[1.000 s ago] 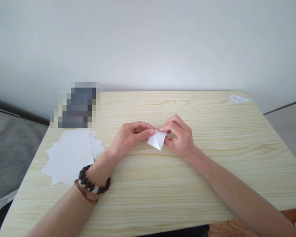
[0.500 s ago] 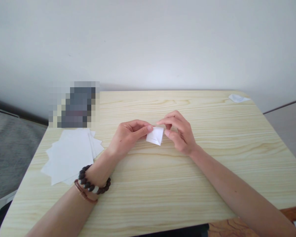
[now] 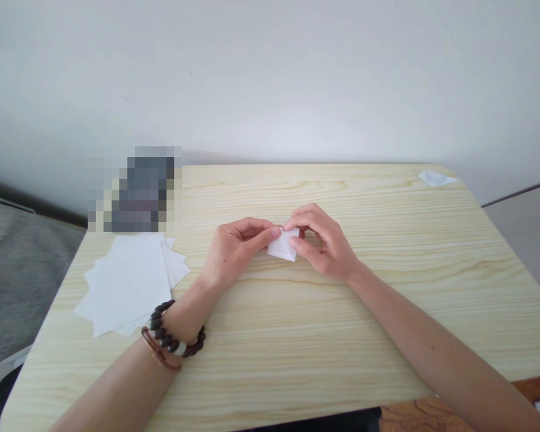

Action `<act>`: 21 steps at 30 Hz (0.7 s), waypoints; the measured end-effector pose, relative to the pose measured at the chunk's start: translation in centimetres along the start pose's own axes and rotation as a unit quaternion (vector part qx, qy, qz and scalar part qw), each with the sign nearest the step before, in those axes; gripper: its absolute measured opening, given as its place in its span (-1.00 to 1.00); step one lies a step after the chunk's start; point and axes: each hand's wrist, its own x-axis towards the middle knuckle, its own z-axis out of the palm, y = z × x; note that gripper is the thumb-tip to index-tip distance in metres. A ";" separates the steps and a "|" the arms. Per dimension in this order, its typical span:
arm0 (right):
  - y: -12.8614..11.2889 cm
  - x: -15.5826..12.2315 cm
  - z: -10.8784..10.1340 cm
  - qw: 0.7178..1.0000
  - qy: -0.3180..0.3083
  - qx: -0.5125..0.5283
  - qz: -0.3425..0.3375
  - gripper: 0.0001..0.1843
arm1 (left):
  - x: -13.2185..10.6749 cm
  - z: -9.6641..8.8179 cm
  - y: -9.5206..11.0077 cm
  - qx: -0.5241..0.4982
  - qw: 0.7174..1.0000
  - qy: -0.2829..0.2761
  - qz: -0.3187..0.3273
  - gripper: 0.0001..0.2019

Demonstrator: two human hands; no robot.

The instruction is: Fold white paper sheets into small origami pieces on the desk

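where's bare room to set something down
Bare tabletop: between the forearms, and from the right hand to the white scrap. Crowded: left, with paper sheets and a blurred dark object; middle, where the left hand and right hold folded paper.

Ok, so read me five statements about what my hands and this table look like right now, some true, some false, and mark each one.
1. The left hand holds a small folded white paper. True.
2. The dark bead bracelet circles the right wrist. False: it is on the left wrist.
3. The right thumb touches the folded paper. True.
4. The loose white sheets form one squared-up pile. False: they overlap at different angles.
5. The tabletop is solid black. False: it is pale with a wood-grain pattern.
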 end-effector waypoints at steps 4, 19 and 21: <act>0.1 -0.1 -0.2 0.999 -0.019 0.030 -0.002 -0.62 | 0.0 -0.1 0.2 -0.016 1.000 -0.006 -0.003 -0.80; 0.5 -0.2 0.2 0.997 0.051 -0.053 -0.028 -0.80 | 0.2 -0.7 0.2 0.011 0.998 -0.048 -0.024 -0.77; 0.6 -0.2 0.2 0.995 0.054 -0.066 -0.042 -0.82 | 0.2 -0.9 0.3 0.011 0.997 -0.064 -0.031 -0.78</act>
